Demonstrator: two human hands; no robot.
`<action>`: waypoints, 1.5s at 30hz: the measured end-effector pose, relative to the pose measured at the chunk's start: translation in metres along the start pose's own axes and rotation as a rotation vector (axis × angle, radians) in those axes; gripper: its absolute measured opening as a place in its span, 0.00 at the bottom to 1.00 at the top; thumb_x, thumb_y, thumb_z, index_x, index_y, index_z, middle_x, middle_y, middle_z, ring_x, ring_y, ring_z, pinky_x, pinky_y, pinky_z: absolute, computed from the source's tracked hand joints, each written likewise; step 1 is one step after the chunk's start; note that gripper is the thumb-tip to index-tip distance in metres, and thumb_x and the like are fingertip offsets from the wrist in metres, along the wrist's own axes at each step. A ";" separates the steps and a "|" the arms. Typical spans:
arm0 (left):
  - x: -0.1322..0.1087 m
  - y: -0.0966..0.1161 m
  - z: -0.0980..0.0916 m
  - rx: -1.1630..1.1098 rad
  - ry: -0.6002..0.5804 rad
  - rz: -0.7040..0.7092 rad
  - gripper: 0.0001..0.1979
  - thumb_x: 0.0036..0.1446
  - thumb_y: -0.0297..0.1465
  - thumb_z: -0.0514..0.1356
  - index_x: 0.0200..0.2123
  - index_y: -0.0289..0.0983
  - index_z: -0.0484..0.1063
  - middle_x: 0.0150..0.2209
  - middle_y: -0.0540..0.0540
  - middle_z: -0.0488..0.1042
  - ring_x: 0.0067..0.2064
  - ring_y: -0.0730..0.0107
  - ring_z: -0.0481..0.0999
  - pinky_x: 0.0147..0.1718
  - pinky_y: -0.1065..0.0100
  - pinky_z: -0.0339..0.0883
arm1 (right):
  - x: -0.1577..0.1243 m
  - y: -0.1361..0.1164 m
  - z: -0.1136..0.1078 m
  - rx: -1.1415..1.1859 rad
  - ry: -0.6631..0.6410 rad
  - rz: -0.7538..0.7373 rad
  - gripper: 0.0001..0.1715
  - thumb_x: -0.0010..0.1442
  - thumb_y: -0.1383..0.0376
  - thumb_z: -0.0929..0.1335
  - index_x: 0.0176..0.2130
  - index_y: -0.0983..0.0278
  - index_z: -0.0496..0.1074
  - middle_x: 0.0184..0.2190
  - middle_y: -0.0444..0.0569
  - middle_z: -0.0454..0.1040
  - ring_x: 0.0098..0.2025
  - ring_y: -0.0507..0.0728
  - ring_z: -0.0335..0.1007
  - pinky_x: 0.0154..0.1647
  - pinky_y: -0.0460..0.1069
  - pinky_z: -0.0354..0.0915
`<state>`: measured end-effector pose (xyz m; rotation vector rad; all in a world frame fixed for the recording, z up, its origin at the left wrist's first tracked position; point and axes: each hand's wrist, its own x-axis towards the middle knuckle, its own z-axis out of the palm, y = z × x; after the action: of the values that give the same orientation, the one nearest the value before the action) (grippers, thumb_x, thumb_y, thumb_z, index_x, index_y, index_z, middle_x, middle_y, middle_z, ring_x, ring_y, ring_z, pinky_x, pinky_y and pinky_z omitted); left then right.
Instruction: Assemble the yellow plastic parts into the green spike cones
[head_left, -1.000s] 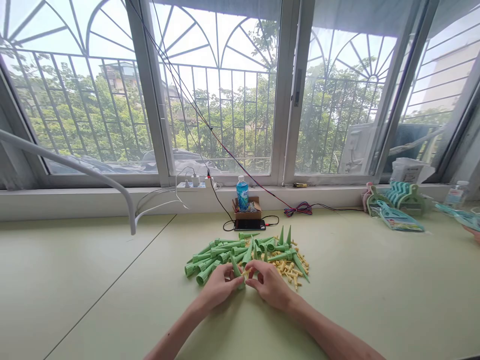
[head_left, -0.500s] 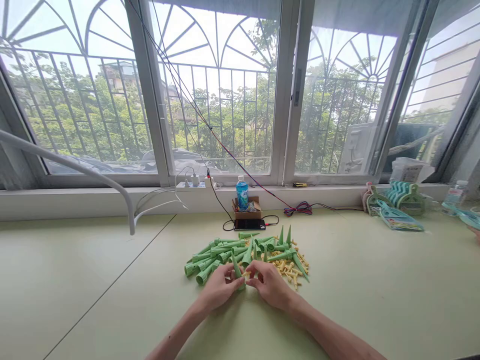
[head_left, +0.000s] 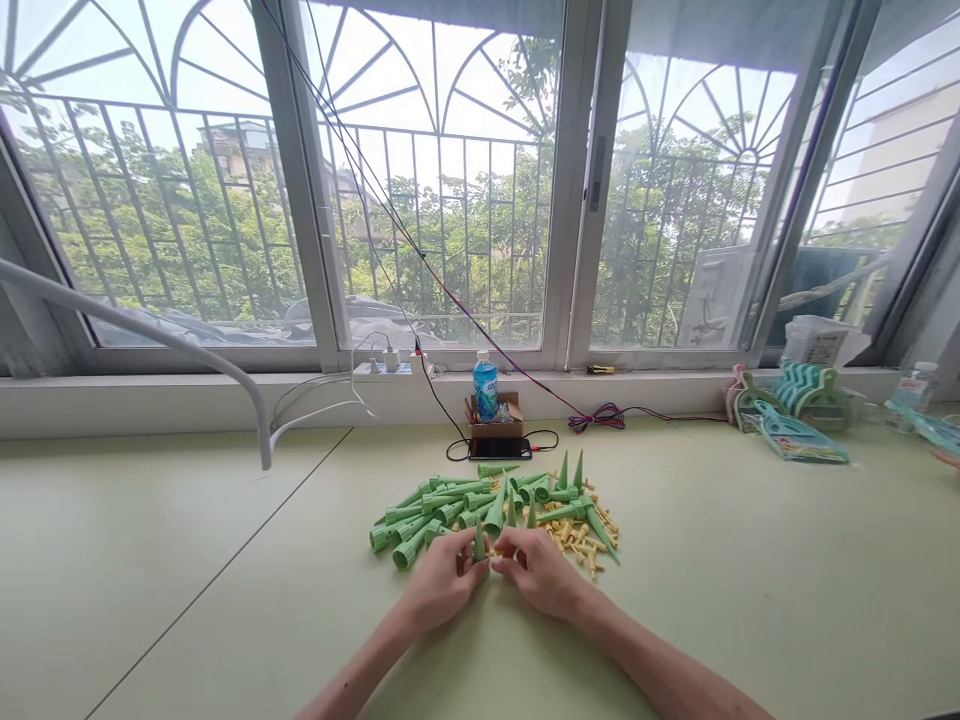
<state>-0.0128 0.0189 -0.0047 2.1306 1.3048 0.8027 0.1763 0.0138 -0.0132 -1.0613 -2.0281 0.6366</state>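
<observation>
My left hand (head_left: 448, 572) is closed around a green plastic spike (head_left: 479, 541), its tapered tip pointing up between thumb and fingers. Close against it, my right hand (head_left: 536, 562) pinches a small yellow plastic peg (head_left: 493, 555) at the spike's side. Fingers hide how far the peg sits in the spike. Just beyond both hands lies a heap of green spikes (head_left: 409, 525), most on their sides with hollow round ends showing, a few standing tip up. Loose yellow pegs (head_left: 577, 545) are scattered at the heap's right.
Behind the heap lie a phone (head_left: 499, 449) with a cable and a small cardboard box (head_left: 510, 428) holding a blue bottle (head_left: 485, 386). Coiled wire (head_left: 598, 418) and packaged green items (head_left: 802, 440) are farther right. A white curved tube (head_left: 247, 390) reaches in from the left.
The spike in my left hand has turned more upright and dropped slightly. My right hand has stayed beside it with the yellow peg.
</observation>
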 end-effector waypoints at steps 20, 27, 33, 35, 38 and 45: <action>-0.003 0.007 0.001 0.098 0.003 0.102 0.07 0.54 0.29 0.56 0.25 0.37 0.61 0.21 0.53 0.63 0.24 0.73 0.58 0.25 0.71 0.49 | 0.002 0.002 0.003 -0.031 0.014 -0.027 0.20 0.64 0.65 0.62 0.22 0.64 0.54 0.19 0.40 0.56 0.23 0.49 0.50 0.26 0.45 0.46; -0.005 0.009 0.001 0.059 -0.041 0.092 0.08 0.53 0.30 0.57 0.25 0.37 0.59 0.21 0.54 0.62 0.24 0.75 0.57 0.24 0.72 0.49 | 0.000 0.001 0.002 -0.056 -0.003 -0.018 0.21 0.66 0.63 0.61 0.22 0.64 0.54 0.18 0.40 0.57 0.23 0.49 0.49 0.25 0.45 0.46; -0.005 0.009 0.001 0.024 -0.062 0.100 0.04 0.54 0.29 0.57 0.29 0.36 0.67 0.22 0.54 0.61 0.24 0.75 0.58 0.24 0.72 0.51 | 0.001 0.002 0.002 -0.094 -0.010 -0.017 0.21 0.66 0.63 0.60 0.23 0.64 0.57 0.19 0.41 0.60 0.22 0.49 0.51 0.25 0.45 0.46; -0.004 0.008 0.002 0.018 -0.065 0.098 0.04 0.54 0.30 0.57 0.29 0.35 0.68 0.22 0.54 0.61 0.25 0.75 0.58 0.24 0.72 0.51 | 0.001 0.002 0.002 -0.111 -0.012 -0.015 0.20 0.66 0.63 0.60 0.23 0.64 0.58 0.19 0.41 0.61 0.22 0.49 0.51 0.25 0.45 0.46; -0.004 0.008 0.002 0.000 -0.076 0.088 0.05 0.55 0.30 0.57 0.30 0.34 0.69 0.23 0.53 0.62 0.25 0.74 0.58 0.25 0.72 0.51 | 0.000 0.001 0.001 -0.124 -0.018 -0.019 0.20 0.67 0.64 0.60 0.23 0.64 0.60 0.19 0.42 0.63 0.23 0.49 0.53 0.26 0.45 0.47; -0.006 0.011 0.001 -0.036 -0.073 0.083 0.06 0.55 0.31 0.57 0.33 0.34 0.72 0.23 0.53 0.62 0.25 0.74 0.58 0.25 0.72 0.52 | -0.001 -0.001 0.001 -0.115 0.000 -0.007 0.22 0.68 0.62 0.60 0.22 0.64 0.61 0.19 0.43 0.64 0.23 0.49 0.54 0.26 0.45 0.47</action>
<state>-0.0078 0.0090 0.0009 2.1764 1.1630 0.7682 0.1752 0.0125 -0.0141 -1.1203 -2.0880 0.5216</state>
